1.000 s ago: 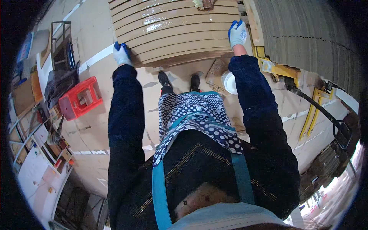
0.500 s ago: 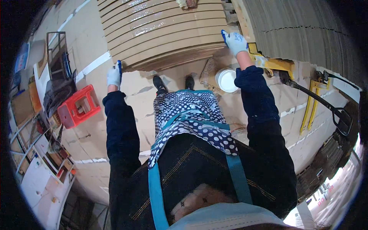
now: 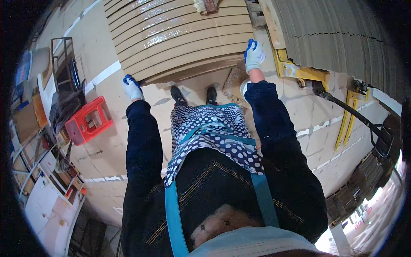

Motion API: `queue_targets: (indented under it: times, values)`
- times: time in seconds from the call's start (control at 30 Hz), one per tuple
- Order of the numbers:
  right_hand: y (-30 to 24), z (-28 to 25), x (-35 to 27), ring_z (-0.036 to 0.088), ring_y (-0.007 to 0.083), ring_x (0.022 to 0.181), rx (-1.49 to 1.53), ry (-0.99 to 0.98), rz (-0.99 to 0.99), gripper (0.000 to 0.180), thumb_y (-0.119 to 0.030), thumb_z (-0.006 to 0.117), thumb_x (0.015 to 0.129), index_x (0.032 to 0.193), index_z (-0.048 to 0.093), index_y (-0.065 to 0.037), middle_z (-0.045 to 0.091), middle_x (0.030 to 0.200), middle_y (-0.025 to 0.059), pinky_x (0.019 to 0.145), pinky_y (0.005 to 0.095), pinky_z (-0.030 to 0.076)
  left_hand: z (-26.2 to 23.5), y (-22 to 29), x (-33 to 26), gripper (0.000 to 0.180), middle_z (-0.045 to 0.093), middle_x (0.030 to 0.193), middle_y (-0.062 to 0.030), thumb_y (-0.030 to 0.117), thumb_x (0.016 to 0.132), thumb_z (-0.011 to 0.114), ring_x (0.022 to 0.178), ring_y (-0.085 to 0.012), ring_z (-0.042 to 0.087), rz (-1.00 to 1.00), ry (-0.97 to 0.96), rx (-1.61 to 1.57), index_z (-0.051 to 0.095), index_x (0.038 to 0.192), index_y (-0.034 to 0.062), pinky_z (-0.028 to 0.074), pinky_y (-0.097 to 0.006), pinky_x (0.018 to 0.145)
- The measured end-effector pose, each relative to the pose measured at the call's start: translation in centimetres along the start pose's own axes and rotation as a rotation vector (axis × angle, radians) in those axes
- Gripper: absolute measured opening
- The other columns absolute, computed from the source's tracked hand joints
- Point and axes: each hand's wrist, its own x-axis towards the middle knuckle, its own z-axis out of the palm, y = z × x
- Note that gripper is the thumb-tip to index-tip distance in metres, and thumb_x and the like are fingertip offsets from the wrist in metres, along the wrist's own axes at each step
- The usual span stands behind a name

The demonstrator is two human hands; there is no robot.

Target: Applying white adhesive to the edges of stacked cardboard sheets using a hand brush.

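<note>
Overlapping brown cardboard sheets (image 3: 184, 49) lie fanned in a stepped row before me, with glossy wet-looking patches along the middle. My left hand (image 3: 133, 88), in a white glove with blue fingers, is closed at the near left corner of the front sheet. At its right edge my right hand (image 3: 254, 57), gloved the same way, has its fingers curled in against the cardboard. The undersides of both hands are hidden. On top of the sheets, at the far end, rests a brush-like tool (image 3: 207, 5) with pale bristles and a reddish-brown block.
A white bucket (image 3: 244, 88) shows partly behind my right forearm. To the left stands a red plastic stool (image 3: 90, 120). At right, a tall stack of grey board (image 3: 338, 38) sits by a yellow pallet jack (image 3: 306, 73) with a black handle.
Both hands have moved inward to the edges of the front cardboard, the right one shifting left and slightly nearer. My right forearm now covers most of the bucket.
</note>
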Motion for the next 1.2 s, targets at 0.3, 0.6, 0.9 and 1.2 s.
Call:
queue_targets:
  times: [0.3,0.6,0.9,1.2]
  values:
    - [-2.2,-1.9,0.5,0.063,0.0399,0.081,-0.144,-0.108,0.049,0.041,-0.041,0.041,0.093,0.086,0.062,-0.007,0.065,0.087,0.0219,0.071,0.0513,0.047,0.6,0.6,0.4,0.033,0.061,0.067,-0.0161,0.032,0.092,0.048,0.063,-0.0345,0.059,0.148,0.167,0.620,0.059,0.080,0.0042,0.044,-0.046,0.062]
    - [-2.2,-2.0,1.1,0.064,0.0396,0.081,-0.207,-0.153,0.021,0.045,-0.045,0.037,0.095,0.088,0.061,-0.006,0.065,0.087,0.0223,0.073,0.0507,0.048,1.4,2.2,0.0,0.036,0.062,0.075,-0.0196,0.033,0.093,0.045,0.068,-0.0344,0.059,0.097,0.101,0.692,0.058,0.083,0.0010,0.043,-0.045,0.064]
    - [-2.5,-1.9,1.8,0.065,0.0381,0.081,-0.292,-0.179,0.015,0.047,-0.045,0.034,0.096,0.089,0.059,-0.006,0.066,0.086,0.0216,0.073,0.0500,0.050,2.4,1.7,-0.1,0.036,0.064,0.085,-0.0233,0.034,0.093,0.043,0.083,-0.0413,0.061,0.182,0.143,0.833,0.060,0.086,0.0026,0.046,-0.049,0.072]
    - [-1.5,-1.5,2.1,0.065,0.0390,0.079,-0.298,-0.198,-0.050,0.048,-0.045,0.034,0.096,0.090,0.059,-0.005,0.066,0.086,0.0216,0.071,0.0519,0.049,1.5,1.6,1.0,0.042,0.065,0.089,-0.0254,0.036,0.093,0.040,0.087,-0.0420,0.062,0.104,0.036,0.866,0.062,0.089,0.0011,0.046,-0.050,0.075]
